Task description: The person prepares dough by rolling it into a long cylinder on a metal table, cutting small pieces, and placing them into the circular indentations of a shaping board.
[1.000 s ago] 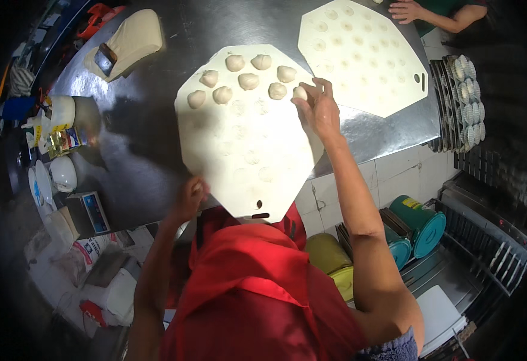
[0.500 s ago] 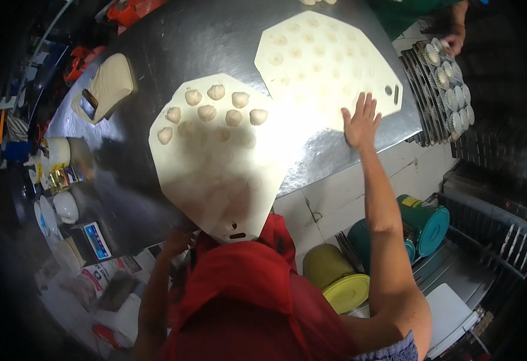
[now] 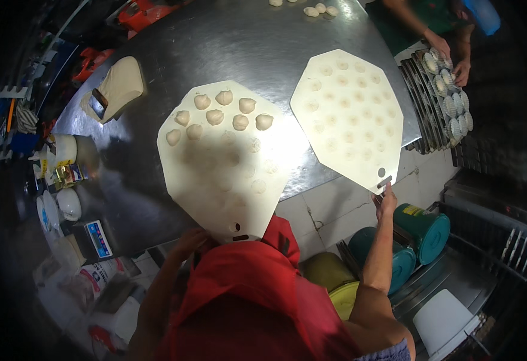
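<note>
Beside the right hand (image 3: 385,203) gripping a pale board (image 3: 351,117), a lidded green bucket (image 3: 423,233) hides its contents; the left hand (image 3: 190,242) shows no clear grip.

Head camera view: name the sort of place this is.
Likely a bakery's work area: pale round dough lumps on a white, flat, many-sided board, and stacked dark trays bearing pale fluted cups.

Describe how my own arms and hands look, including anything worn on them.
Your right hand is gloveless, with no watch visible. The right forearm is bare; dark bluish-grey, textured cloth shows near the upper arm. Your left hand also looks gloveless and the left forearm bare, though shadow hides finer detail. A red garment covers your torso.
</note>
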### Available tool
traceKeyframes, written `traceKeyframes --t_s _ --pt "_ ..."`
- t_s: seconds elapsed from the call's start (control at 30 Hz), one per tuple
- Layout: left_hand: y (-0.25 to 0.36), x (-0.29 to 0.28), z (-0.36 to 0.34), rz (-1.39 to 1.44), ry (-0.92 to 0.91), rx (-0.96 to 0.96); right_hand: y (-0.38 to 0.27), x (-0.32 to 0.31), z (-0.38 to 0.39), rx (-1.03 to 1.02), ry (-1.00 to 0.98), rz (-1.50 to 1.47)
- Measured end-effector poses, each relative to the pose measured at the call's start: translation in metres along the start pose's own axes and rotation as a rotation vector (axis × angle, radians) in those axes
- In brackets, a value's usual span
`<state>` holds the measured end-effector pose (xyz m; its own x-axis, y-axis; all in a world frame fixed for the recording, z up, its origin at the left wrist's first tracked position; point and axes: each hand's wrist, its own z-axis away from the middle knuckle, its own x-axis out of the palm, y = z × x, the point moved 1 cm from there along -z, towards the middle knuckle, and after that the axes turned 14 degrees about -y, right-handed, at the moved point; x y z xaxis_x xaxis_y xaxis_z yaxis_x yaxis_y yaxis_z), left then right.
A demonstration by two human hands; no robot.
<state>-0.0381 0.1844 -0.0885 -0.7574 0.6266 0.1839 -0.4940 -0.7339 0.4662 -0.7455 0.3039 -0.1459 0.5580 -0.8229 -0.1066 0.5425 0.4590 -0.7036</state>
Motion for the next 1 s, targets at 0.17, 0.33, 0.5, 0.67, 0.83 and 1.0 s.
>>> traceKeyframes --t_s 0.17,0.33,0.5,0.67,0.83,1.0 --pt "-0.069 -0.022 -0.02 -0.287 -0.018 0.104 -0.008 0.028 -0.014 -0.146 -0.206 -0.401" --pt "-0.07 0.0 -0.065 -0.069 -0.074 0.113 -0.004 -0.032 -0.035 -0.243 -0.077 0.029" --pt "-0.01 0.02 -0.005 0.487 -0.192 0.006 0.006 -0.126 0.027 -0.403 0.067 0.21" --pt "0.077 0.017 0.078 0.353 -0.406 0.363 0.057 -0.191 0.128 -0.336 0.149 0.622" --pt "0.077 0.03 0.05 0.185 -0.46 0.454 0.156 -0.128 0.15 -0.528 -0.086 0.308" --pt "0.062 0.044 0.034 0.1 -0.365 0.396 0.223 0.1 0.23 -0.203 -0.224 -0.106"
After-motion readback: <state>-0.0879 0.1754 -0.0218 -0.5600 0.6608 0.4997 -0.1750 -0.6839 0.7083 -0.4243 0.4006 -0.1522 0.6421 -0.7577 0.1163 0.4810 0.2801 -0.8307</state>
